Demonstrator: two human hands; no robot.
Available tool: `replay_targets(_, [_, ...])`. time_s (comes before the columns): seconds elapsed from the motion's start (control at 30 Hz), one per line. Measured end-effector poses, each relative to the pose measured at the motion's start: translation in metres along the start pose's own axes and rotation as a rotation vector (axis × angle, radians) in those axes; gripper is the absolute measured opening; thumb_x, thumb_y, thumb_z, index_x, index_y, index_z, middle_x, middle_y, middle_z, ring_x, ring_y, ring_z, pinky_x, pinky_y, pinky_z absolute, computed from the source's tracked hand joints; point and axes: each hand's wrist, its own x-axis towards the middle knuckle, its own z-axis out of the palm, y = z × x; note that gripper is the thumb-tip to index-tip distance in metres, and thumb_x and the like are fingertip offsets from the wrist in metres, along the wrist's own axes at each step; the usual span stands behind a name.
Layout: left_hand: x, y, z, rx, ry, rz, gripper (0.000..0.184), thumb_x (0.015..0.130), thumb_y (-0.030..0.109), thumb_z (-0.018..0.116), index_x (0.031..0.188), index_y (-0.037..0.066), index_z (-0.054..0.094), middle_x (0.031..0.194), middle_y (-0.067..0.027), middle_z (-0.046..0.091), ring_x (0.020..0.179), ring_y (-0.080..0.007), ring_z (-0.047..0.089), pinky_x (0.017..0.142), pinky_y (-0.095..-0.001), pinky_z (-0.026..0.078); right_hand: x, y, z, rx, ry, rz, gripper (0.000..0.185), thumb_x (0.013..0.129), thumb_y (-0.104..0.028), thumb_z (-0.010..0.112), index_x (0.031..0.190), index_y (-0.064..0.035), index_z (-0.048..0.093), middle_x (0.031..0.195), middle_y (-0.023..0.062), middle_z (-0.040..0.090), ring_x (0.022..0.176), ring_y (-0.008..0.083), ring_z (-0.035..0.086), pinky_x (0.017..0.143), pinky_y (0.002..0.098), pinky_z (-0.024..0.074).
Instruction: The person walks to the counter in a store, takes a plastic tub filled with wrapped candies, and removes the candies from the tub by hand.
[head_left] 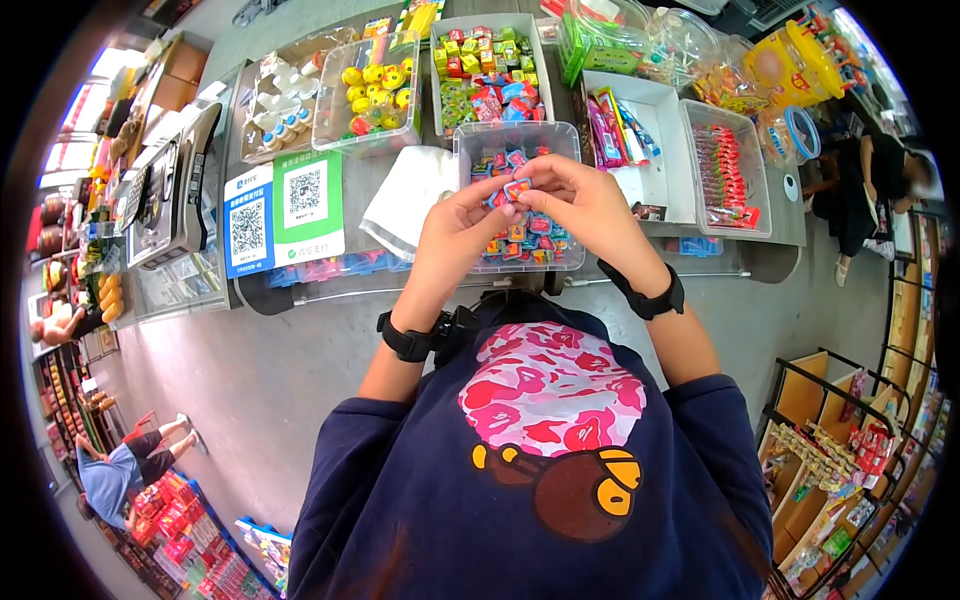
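"支付宝" on blue sign [247, 263], "微信支付" on green sign [326, 243]

Grey floor [235, 390], crowded store shelves [910, 340].

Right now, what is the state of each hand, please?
Left hand: closed, fingertips pinching a small colorful packet.
Right hand: closed, fingertips pinching the same packet from the other side.

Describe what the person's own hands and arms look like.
The left hand and right hand are ungloved. Each wrist wears a black band, left and right; the left one has a bulkier black piece. Navy sleeves end above the wrists.
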Motion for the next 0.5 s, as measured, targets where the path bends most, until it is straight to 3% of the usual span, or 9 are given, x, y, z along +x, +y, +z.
replay_targets(0.03, [0.0, -0.001, 0.001, 0.009, 0.008, 0.038, 0.045, 0.092, 0.005, 0.063, 0.134, -0.004, 0.05, 0.109, -0.0104, 0.067, 0.098, -0.0117, 0.064, 0.08, -0.0233, 0.051, 0.001, 0.004, -0.001, -0.051, -0.024, -0.041, 0.023, 0.089, -0.009, 0.065, 0.111, -0.0028, 0.068, 0.096, 0.01, 0.071, 0.086, 0.016, 0.069, 0.077, 0.0269, 0.0543])
replay_targets(0.2, [0.0, 0.0, 0.0, -0.02, 0.032, 0.027, 0.048, 0.092, 0.005, 0.063, 0.136, -0.006, 0.047, 0.115, -0.0113, 0.065, 0.102, -0.0122, 0.063, 0.084, -0.0244, 0.051, 0.005, 0.007, 0.002, -0.21, -0.046, -0.198, 0.02, 0.089, -0.011, 0.065, 0.107, -0.0036, 0.071, 0.096, 0.012, 0.07, 0.083, 0.0167, 0.069, 0.075, 0.0274, 0.0541])
replay_targets(0.37, [-0.003, 0.0, 0.003, -0.023, 0.058, -0.038, 0.048, 0.092, 0.005, 0.063, 0.136, -0.006, 0.047, 0.116, -0.0118, 0.064, 0.102, -0.0128, 0.062, 0.087, -0.0255, 0.051, 0.001, 0.009, 0.014, -0.081, 0.076, -0.056, 0.018, 0.089, -0.012, 0.065, 0.103, -0.0023, 0.071, 0.093, 0.0116, 0.071, 0.079, 0.0158, 0.069, 0.073, 0.027, 0.0543])
replay_targets(0.5, [-0.004, -0.004, 0.0, 0.01, 0.069, -0.037, 0.046, 0.093, 0.006, 0.063, 0.134, -0.006, 0.049, 0.115, -0.0121, 0.064, 0.102, -0.0137, 0.063, 0.088, -0.0256, 0.051, 0.001, 0.004, 0.014, -0.073, 0.009, 0.057, 0.018, 0.089, -0.014, 0.066, 0.101, -0.0016, 0.07, 0.089, 0.0101, 0.071, 0.077, 0.0161, 0.07, 0.071, 0.0275, 0.0541])
